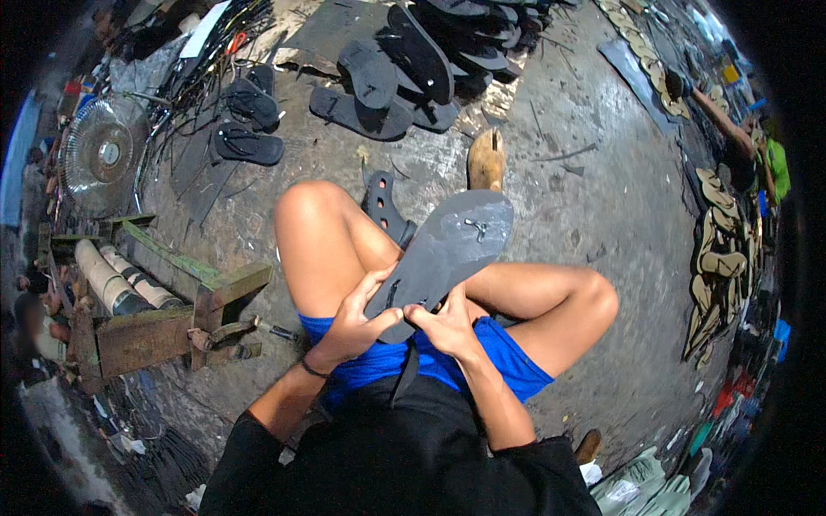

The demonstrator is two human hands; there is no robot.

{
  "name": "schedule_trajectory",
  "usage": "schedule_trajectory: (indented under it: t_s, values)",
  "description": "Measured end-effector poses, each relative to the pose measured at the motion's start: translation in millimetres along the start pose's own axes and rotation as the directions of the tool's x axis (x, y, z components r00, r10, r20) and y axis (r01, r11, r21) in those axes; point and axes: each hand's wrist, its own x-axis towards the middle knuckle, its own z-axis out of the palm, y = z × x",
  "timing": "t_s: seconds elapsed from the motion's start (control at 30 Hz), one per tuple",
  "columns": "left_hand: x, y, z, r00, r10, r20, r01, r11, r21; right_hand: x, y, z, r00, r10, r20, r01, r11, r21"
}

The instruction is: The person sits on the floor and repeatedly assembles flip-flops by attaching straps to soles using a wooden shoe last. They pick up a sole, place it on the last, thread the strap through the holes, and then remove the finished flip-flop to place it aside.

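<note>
Floor (559, 206): grey, carries everything not in hand.
Pile (366, 73): dark footwear, toward floor's far edge.
Sole (443, 249): over the lap, wide end tipped far-right.
Sole handling: probably light, foamy, bendy, hard to break; glossy patch at wide end may be slick. Best held by both edges, narrow end.
Left hand (357, 318): clamped on sole's left edge, thumb on face.
Right hand (447, 325): clamped on right edge, thumbs adjacent.

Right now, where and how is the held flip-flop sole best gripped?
Probably pinch the flip-flop sole at its far end, coming from beyond it: the left hand and right hand occupy the near end, leaving the flat, rounded far end free.
</note>
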Motion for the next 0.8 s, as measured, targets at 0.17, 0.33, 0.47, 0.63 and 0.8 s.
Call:
schedule_trajectory:
  t_s: [0.17, 0.33, 0.47, 0.63, 0.8]
  values:
    - [4, -16, -8, 0.985, -0.168, 0.038, 0.172, 0.941, -0.291, -6, -5, 1, 1.0, -0.011, -0.001, 0.011, 0.999, -0.044]
    - [-12, 32, -9, 0.975, -0.011, 0.221, 0.131, 0.834, -0.536, -29, -86, -11, 0.947, -0.291, 0.135, 0.311, 0.936, -0.164]
    - [32, 92, 7, 0.918, 0.352, 0.182, -0.234, 0.852, -0.469, -34, -122, -11, 0.968, -0.248, 0.046, 0.241, 0.963, 0.122]
    - [83, 70, 30, 0.946, 0.307, 0.102, -0.146, 0.687, -0.712, -26, -111, -9, 0.941, -0.337, -0.004, 0.32, 0.897, -0.305]
    - [104, 58, 47, 0.968, 0.115, -0.223, -0.225, 0.797, -0.561, -39, -113, -23, 0.984, -0.174, -0.048, 0.163, 0.972, -0.172]
